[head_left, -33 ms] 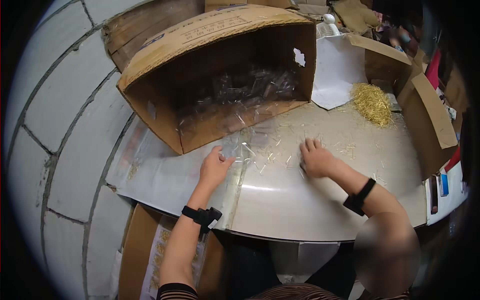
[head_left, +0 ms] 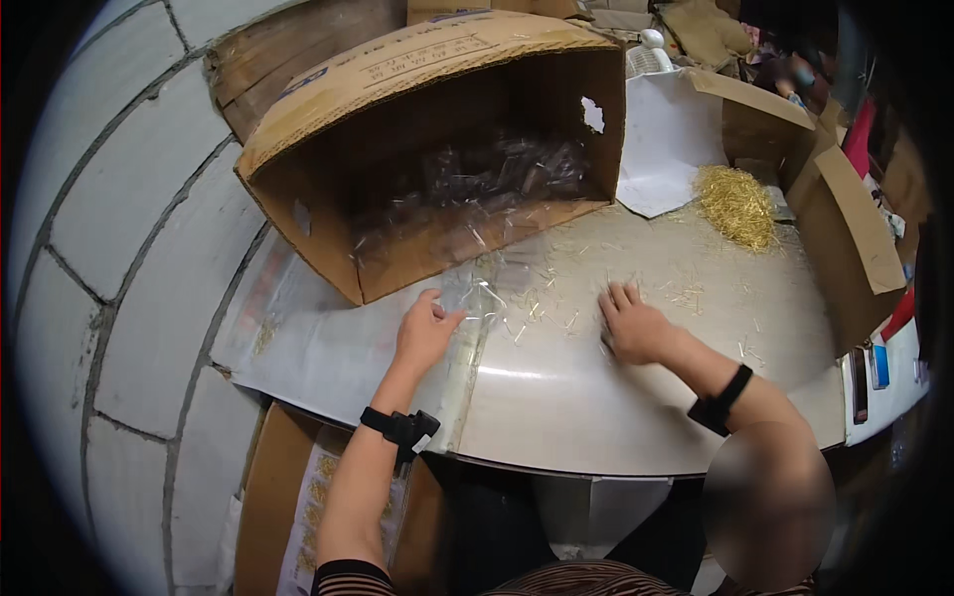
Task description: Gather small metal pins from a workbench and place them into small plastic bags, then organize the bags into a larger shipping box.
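My left hand point(head_left: 425, 333) is at the left part of the table, its thumb and fingers curled around the edge of a clear plastic piece point(head_left: 465, 295), perhaps a small bag or box. My right hand point(head_left: 636, 328) rests palm down on the pale tabletop, fingers bent and close together, the thumb hidden below. Whatever lies under those fingertips is out of sight. Thin gold pin-like pieces point(head_left: 537, 311) are scattered between the two hands, and more lie beyond the right one. A heap of the same gold pieces point(head_left: 736, 209) sits at the far right.
A large cardboard box point(head_left: 397, 283) lies on its side at the back, opening toward me, with many clear plastic pieces point(head_left: 507, 174) inside. Cardboard flaps point(head_left: 845, 219) wall the right side. Below the table's left edge stands another box point(head_left: 260, 497). A block wall point(head_left: 129, 288) rises at left.
My right hand has shifted very slightly to the right and nearer to me. The left hand stays almost still at the clear plastic piece.
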The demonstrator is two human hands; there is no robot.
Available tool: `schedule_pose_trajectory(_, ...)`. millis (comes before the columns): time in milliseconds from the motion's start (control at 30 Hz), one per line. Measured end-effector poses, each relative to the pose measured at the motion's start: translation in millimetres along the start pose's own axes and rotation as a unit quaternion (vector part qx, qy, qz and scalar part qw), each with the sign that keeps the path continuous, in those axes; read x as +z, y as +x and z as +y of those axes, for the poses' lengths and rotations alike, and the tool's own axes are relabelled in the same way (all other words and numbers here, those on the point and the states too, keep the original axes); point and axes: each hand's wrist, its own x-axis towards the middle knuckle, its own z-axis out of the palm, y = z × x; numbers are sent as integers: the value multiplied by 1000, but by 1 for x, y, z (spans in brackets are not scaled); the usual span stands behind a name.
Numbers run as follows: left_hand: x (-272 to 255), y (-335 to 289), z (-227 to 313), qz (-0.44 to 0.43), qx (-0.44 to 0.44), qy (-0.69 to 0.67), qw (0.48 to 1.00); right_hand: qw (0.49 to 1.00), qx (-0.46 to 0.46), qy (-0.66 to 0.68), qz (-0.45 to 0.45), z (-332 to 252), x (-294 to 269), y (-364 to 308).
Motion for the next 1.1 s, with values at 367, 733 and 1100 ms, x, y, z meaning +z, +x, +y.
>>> schedule_pose_trajectory(367, 26, 35, 24, 138, 62, 94, 984, 965, 58, 236, 100, 59, 12, -122)
schedule_pose_trajectory(733, 20, -109, 42, 6, 101, -617, 781, 961, 84, 227, 136, 22, 45, -159)
schedule_pose_trajectory(1100, 97, -271, -35, -194, -73, -596, 776, 890, 49, 406, 203, -26, 35, -172)
